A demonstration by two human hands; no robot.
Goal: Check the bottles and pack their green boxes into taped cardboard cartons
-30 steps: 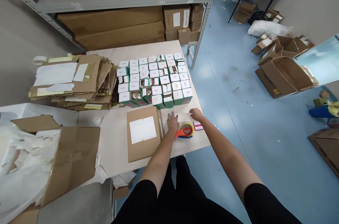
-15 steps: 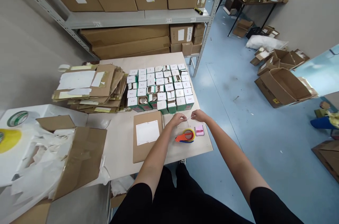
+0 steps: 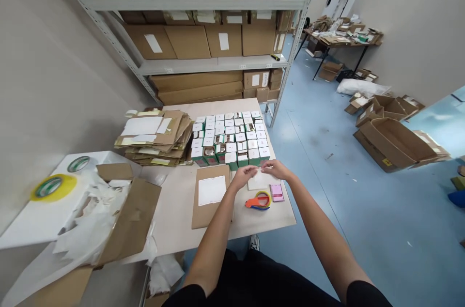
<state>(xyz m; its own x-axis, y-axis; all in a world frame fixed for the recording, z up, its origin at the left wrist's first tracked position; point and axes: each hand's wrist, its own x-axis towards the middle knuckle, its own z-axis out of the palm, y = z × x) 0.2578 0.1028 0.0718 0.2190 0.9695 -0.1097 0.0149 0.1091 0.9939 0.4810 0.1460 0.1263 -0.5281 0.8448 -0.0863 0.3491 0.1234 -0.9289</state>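
My left hand (image 3: 245,177) and my right hand (image 3: 275,170) are close together over the table's right front part, both with pinched fingers. A thin pale piece (image 3: 259,168) stretches between their fingertips; its kind is too small to make out. Just below the fingers is a flat whitish sheet (image 3: 257,181). Nearer to me lies an orange tape dispenser (image 3: 257,200) with a yellow and blue ring. A small pink pad (image 3: 277,193) is to its right. Left of my left hand, a flat cardboard piece (image 3: 196,217) bears a white label sheet (image 3: 211,190).
Rows of small green and white boxes (image 3: 230,136) fill the table's back right. Flattened cardboard (image 3: 156,132) is stacked at the left. An open carton (image 3: 127,220) with white wrapping stands nearer, beside tape rolls (image 3: 54,187). A metal shelf (image 3: 218,64) with cartons rises behind.
My hands have come closer together, the right one moving left. The whitish sheet below them shows more plainly. The view has tilted up, bringing more of the shelf into sight.
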